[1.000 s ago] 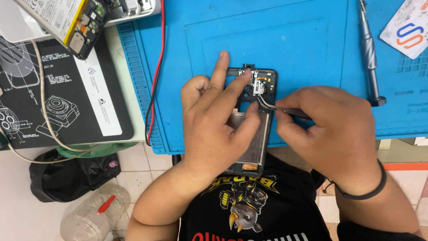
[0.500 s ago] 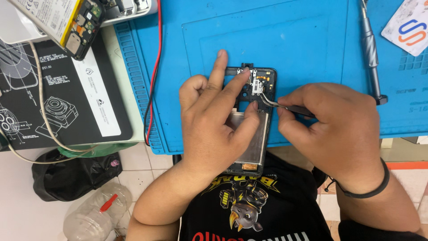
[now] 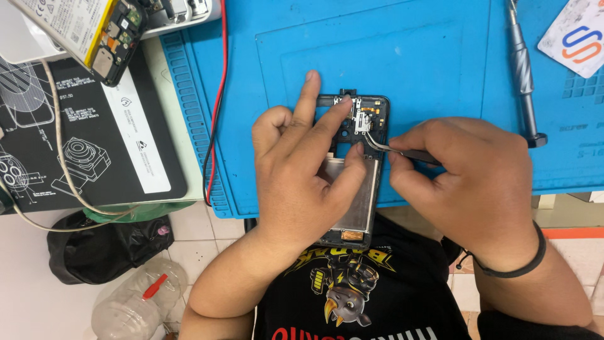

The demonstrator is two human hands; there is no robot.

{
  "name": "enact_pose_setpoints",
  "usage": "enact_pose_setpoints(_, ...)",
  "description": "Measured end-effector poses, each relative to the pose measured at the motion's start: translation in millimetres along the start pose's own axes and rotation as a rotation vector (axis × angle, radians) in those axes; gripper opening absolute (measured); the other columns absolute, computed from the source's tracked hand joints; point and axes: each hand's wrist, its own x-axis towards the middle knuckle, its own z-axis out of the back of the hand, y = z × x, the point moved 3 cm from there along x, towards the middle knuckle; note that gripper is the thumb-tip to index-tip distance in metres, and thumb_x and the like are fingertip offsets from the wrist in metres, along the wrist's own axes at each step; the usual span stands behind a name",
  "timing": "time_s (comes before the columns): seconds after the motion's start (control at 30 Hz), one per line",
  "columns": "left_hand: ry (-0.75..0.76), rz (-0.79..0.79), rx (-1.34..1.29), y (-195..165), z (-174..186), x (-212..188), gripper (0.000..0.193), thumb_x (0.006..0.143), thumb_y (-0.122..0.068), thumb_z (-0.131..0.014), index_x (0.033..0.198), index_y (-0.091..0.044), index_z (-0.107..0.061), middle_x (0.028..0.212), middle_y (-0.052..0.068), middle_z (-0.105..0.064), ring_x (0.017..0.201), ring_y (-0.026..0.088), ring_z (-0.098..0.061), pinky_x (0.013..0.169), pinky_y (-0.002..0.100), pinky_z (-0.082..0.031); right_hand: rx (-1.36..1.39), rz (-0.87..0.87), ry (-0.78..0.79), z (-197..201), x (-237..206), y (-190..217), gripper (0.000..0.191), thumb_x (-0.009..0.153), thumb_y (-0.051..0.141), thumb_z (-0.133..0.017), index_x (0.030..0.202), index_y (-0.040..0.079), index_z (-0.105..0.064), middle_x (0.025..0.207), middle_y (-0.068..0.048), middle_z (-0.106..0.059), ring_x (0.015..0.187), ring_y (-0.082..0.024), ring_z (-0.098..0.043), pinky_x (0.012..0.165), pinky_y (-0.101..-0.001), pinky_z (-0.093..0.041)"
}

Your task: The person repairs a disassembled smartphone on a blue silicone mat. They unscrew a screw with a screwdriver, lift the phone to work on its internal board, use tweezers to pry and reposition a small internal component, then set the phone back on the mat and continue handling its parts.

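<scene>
An opened phone (image 3: 362,201) with its back cover off lies at the near edge of a blue work mat (image 3: 402,56). My left hand (image 3: 302,170) presses down on it, fingers spread over its upper half and left side. My right hand (image 3: 465,182) grips metal tweezers (image 3: 390,148) whose tips touch a small part near the top of the phone's frame. The phone's lower end hangs over the mat's edge above my black shirt.
A metal screwdriver (image 3: 522,69) lies on the mat at the right, beside a white card (image 3: 576,34). A red and black wire (image 3: 217,101) runs down the mat's left side. At far left sit a black printed pad (image 3: 94,145) and another opened phone (image 3: 94,31).
The tweezer tips have shifted slightly at the top of the phone. Both hands stay in nearly the same place.
</scene>
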Motion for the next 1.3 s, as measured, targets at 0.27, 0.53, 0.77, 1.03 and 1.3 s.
enact_pose_setpoints(0.27, 0.002, 0.000, -0.005, 0, -1, 0, 0.044, 0.088, -0.018, -0.081, 0.129, -0.005, -0.072, 0.153, 0.022, -0.057, 0.107, 0.026, -0.048, 0.106, 0.034, -0.042, 0.002, 0.051, -0.027, -1, -2, 0, 0.011, 0.079, 0.001, -0.078, 0.086, 0.001, -0.070, 0.085, -0.012, -0.072, 0.074, -0.028, -0.070, 0.064, -0.0349, -0.053)
enact_pose_setpoints(0.53, 0.016, 0.009, -0.008, 0, 1, 1, 0.044, 0.087, -0.017, -0.082, 0.128, -0.007, -0.071, 0.154, 0.023, -0.056, 0.107, 0.026, -0.049, 0.106, 0.035, -0.042, 0.021, 0.000, 0.014, 3, -3, 0, 0.010, 0.080, 0.000, -0.078, 0.086, -0.001, -0.071, 0.085, -0.013, -0.073, 0.072, -0.026, -0.070, 0.061, -0.0326, -0.053)
enact_pose_setpoints(0.77, 0.015, 0.081, -0.020, -14, 27, 0, 0.073, 0.089, -0.024, -0.088, 0.145, 0.001, -0.049, 0.146, 0.024, -0.058, 0.132, 0.035, -0.058, 0.116, 0.045, -0.040, 0.444, -0.429, -0.091, 4, -24, -17, 0.021, 0.100, 0.005, -0.062, 0.117, -0.004, -0.055, 0.097, -0.011, -0.072, 0.082, -0.012, -0.070, 0.064, -0.0243, -0.056)
enact_pose_setpoints(1.03, 0.001, 0.088, 0.176, -35, 14, 4, 0.110, 0.064, -0.029, -0.092, 0.150, 0.003, -0.032, 0.124, 0.027, -0.054, 0.112, 0.042, -0.053, 0.098, 0.048, -0.044, 0.765, -0.492, -0.042, -12, -40, -29, 0.017, 0.109, 0.004, -0.053, 0.124, -0.004, -0.054, 0.105, -0.013, -0.069, 0.083, -0.012, -0.064, 0.064, -0.0248, -0.053)
enact_pose_setpoints(1.3, 0.084, 0.156, 0.041, -20, 23, 9, 0.102, 0.078, -0.015, -0.090, 0.159, -0.001, -0.030, 0.125, 0.021, -0.057, 0.113, 0.036, -0.060, 0.099, 0.041, -0.051, 0.866, -0.513, -0.062, -15, -39, -30, 0.017, 0.109, 0.006, -0.054, 0.123, -0.003, -0.055, 0.103, -0.013, -0.069, 0.080, -0.011, -0.062, 0.063, -0.0246, -0.051)
